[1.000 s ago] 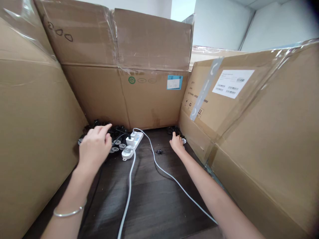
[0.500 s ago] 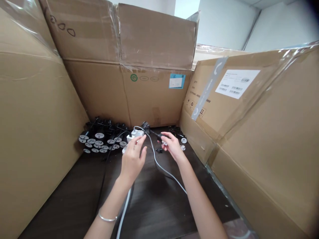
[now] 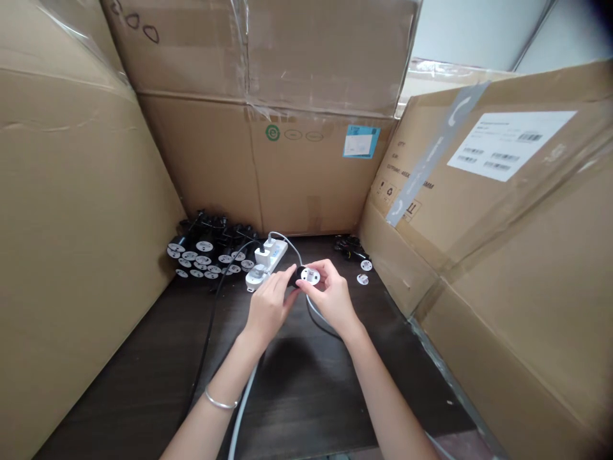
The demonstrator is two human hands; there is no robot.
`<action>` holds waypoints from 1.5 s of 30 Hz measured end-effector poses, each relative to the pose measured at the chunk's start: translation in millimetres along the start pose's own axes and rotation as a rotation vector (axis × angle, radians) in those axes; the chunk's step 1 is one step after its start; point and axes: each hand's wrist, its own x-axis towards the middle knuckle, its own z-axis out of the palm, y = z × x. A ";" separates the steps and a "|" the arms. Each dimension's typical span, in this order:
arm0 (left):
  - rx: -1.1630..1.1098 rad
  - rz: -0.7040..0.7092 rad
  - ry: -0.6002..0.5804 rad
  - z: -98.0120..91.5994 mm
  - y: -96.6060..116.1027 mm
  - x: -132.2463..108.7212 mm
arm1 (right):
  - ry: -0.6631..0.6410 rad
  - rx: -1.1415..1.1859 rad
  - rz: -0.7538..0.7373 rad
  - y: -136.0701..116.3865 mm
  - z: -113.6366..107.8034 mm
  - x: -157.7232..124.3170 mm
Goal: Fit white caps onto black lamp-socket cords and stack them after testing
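Both hands meet over the dark wooden surface, holding a black plug (image 3: 301,276) with a round white disc (image 3: 310,276) on its face. My left hand (image 3: 271,308) pinches the plug's black body, and my right hand (image 3: 332,297) has its fingers on the white disc. Just behind my left hand lies a white power strip (image 3: 268,263) with white adapters plugged in. To the left sits a heap of black plugs with white discs (image 3: 204,252). Two loose white discs (image 3: 364,271) lie to the right, near a small bunch of black plugs (image 3: 347,245).
Large cardboard boxes (image 3: 81,211) wall the left, back and right sides of the dark wood surface (image 3: 306,383). A white cable (image 3: 244,409) runs from the strip toward me, and a black cable (image 3: 208,332) trails beside it. A metal bangle (image 3: 221,400) circles my left wrist.
My hands have come together and lifted the plug from beside the power strip, turning its white disc upward. The view has tilted down, and the power strip is now uncovered behind my left hand.
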 end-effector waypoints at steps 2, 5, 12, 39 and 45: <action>-0.001 -0.009 0.024 -1.1 -0.1 -0.9 | 0.017 0.020 -0.017 2.6 -1.1 -0.2; -0.011 -0.018 0.059 -2.7 2.7 -0.9 | 0.109 0.020 -0.066 1.0 -1.9 -0.7; -0.094 -0.037 0.085 -3.7 16.2 -2.3 | 0.201 0.272 -0.089 -8.1 9.9 -14.5; 0.001 0.055 -0.029 2.9 10.5 -9.7 | 0.207 0.377 0.000 17.7 25.1 -18.7; -0.059 -0.058 0.004 3.0 13.2 -10.8 | 0.125 0.184 -0.108 16.2 32.6 -27.9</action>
